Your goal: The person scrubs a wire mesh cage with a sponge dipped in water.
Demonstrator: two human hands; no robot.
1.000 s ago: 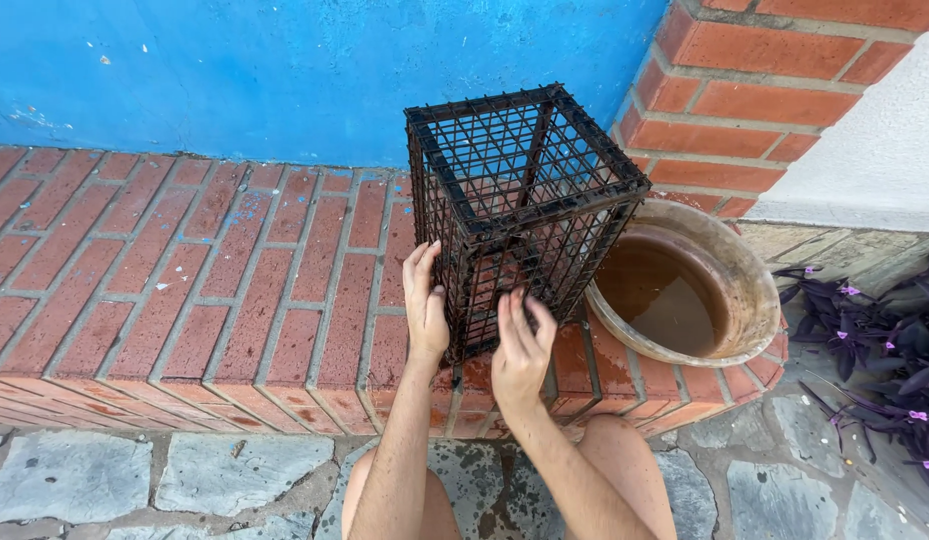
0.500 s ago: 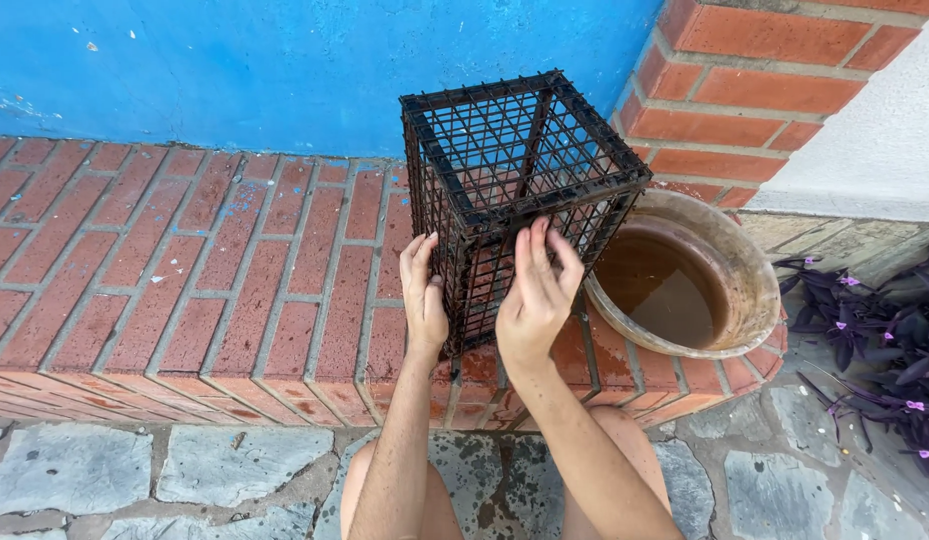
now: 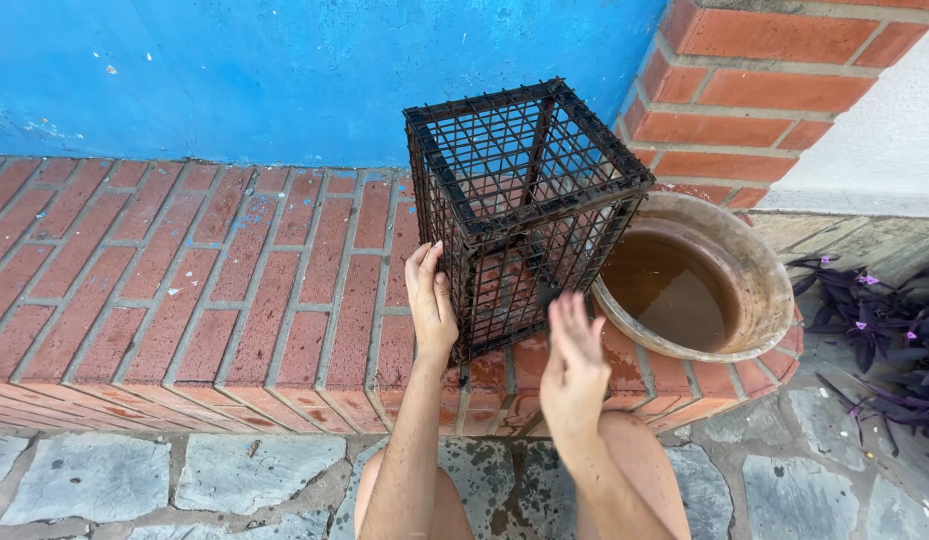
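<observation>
Far left: blue painted wall, scuffed and flecked, above a raised brick ledge with red bricks laid in slanted rows and paint specks across them. Below the ledge, grey flagstone paving with dark joints. Left of centre: left hand, fingers straight and together, palm pressed flat against the near-left side of a black wire cage; open, touching, not clasping any bar. Cage itself: boxy, rusty dark mesh, standing on the ledge close to its front edge, tilted a little so the open top leans toward the wall, one bar crossing the top diagonally; bricks visible through the mesh. Just right of that: right hand, blurred, fingers spread and open, raised in front of the lower near-right corner of the cage; contact with the mesh impossible to tell through the blur, nothing gripped. Beneath both forearms, bare knees over the flagstones. Further right: round clay bowl, worn tan rim, brown water inside, sitting on the rounded end of the ledge and just beside the cage, its rim partly hidden behind the cage's lower corner. Above it, red brick pillar with pale mortar, then a white wall. Far right: purple-leaved plant with small pink flowers, sprawling over the paving.
</observation>
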